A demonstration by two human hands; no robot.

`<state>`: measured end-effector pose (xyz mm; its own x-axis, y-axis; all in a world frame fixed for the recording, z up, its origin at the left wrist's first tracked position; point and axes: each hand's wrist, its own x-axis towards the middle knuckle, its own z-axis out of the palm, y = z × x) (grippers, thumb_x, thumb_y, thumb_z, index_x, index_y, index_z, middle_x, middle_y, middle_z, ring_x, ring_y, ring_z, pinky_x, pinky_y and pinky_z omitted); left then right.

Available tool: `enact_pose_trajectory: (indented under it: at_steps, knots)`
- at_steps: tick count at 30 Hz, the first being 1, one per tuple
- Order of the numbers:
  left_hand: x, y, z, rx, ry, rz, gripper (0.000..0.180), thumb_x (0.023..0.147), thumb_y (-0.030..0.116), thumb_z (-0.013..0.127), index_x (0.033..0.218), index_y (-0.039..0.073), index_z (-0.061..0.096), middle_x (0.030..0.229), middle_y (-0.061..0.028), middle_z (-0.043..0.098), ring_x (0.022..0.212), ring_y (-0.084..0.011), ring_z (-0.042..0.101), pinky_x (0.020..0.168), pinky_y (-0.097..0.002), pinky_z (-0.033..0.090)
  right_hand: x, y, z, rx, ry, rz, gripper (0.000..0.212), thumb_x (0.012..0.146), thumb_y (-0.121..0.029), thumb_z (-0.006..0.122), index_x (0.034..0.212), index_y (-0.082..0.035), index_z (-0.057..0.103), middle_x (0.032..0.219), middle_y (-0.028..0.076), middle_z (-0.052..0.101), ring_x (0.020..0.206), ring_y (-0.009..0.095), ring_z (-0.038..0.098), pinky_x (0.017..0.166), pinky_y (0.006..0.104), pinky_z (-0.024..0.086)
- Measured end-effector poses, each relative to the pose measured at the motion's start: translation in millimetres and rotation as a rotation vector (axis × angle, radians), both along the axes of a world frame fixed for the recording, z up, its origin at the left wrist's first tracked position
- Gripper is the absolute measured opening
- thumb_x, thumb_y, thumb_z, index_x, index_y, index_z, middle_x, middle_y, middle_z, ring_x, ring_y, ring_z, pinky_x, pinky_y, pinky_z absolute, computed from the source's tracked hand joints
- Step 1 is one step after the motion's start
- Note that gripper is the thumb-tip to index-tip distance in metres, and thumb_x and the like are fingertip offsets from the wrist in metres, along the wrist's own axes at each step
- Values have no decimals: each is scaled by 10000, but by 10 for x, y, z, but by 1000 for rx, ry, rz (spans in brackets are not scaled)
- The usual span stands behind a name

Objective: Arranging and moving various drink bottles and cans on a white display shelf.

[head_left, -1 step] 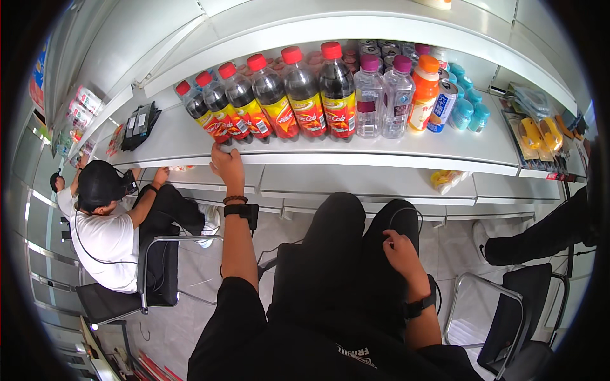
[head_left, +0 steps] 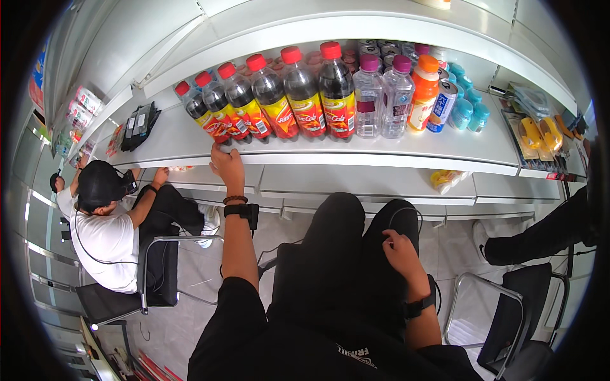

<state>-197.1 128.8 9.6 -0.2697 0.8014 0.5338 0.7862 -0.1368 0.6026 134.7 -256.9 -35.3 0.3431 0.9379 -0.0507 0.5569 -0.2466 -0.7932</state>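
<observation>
The left hand (head_left: 227, 166) reaches up to the front edge of the white shelf (head_left: 394, 151), and its fingers rest on that edge, bent a little and holding nothing. Just above it stands a row of dark cola bottles (head_left: 273, 101) with red caps and red and yellow labels. The hand is right under the bottles near the left end of the row, close to them but not gripping one. The right hand (head_left: 399, 253) lies on the person's knee in black trousers. Its fingers are curled loosely on the cloth, near a thin black cable (head_left: 401, 216), and I cannot tell if they pinch it. Both wrists wear black bands. Next to the cola bottles stand two clear water bottles (head_left: 384, 95) with purple caps, then an orange drink bottle (head_left: 424, 95) and a blue and white can (head_left: 443, 105). On the left, another person in a white shirt (head_left: 108, 244) and a black cap sits on a black chair (head_left: 159, 273) and reaches under the shelf.
</observation>
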Motion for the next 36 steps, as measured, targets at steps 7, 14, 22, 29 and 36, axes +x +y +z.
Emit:
enact_pose_trajectory:
  at_steps: [7, 14, 22, 29, 36]
  knots:
    - [29, -4, -5, 62, -14, -15, 603, 823, 185, 581, 1386, 40, 426, 1384, -120, 517, 1304, -314, 464, 1142, -583, 188, 9, -2, 1, -14, 9, -2, 295, 856, -86, 578, 1129, 8, 640, 866, 185, 693, 900, 351, 636, 805, 414, 512]
    - [-24, 55, -35, 118, -84, -6, 610, 771, 161, 628, 1340, 0, 476, 1266, -154, 604, 1183, -327, 550, 1126, -518, 236, -3, -7, -12, 24, 4, 2, 286, 860, -102, 595, 1125, -10, 652, 849, 191, 673, 882, 367, 634, 780, 435, 524]
    - [22, 24, 12, 117, -143, -9, 597, 755, 136, 642, 1316, 1, 490, 1239, -151, 617, 1114, -320, 574, 1103, -483, 264, -15, -3, -5, 14, 4, -6, 290, 860, -102, 589, 1129, -19, 655, 844, 198, 673, 870, 372, 637, 772, 438, 528]
    - [27, 29, -21, 110, -147, -14, 587, 768, 133, 627, 1321, 4, 479, 1264, -159, 602, 1209, -329, 528, 1116, -485, 249, -7, -1, -12, 7, -5, -2, 288, 862, -103, 587, 1129, -20, 657, 845, 197, 673, 871, 374, 636, 776, 440, 528]
    - [-13, 54, -43, 126, -119, -11, 592, 766, 127, 625, 1326, 4, 476, 1270, -156, 601, 1184, -330, 538, 1088, -484, 284, -21, -1, 18, -1, 9, -5, 285, 864, -108, 592, 1129, -23, 658, 851, 191, 675, 874, 371, 635, 781, 437, 529]
